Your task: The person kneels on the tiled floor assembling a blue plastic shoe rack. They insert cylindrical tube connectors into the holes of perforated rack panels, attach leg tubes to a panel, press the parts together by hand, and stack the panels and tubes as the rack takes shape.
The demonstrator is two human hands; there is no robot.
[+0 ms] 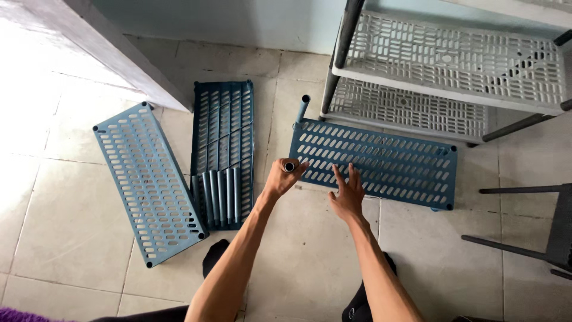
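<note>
Left hand (284,176) clenched, arm outstretched; right hand (347,194) flat, fingers spread.

place: a room of a home, seemingly a utility or storage corner | floor: pale square tiles (310,256) are laid throughout | wall: a plain light-painted wall (238,21) is seen | furnishing: a grey plastic shelving rack (453,65) is stood against it | loose parts: blue slotted shelf panels (149,179) are spread out on the floor
</note>
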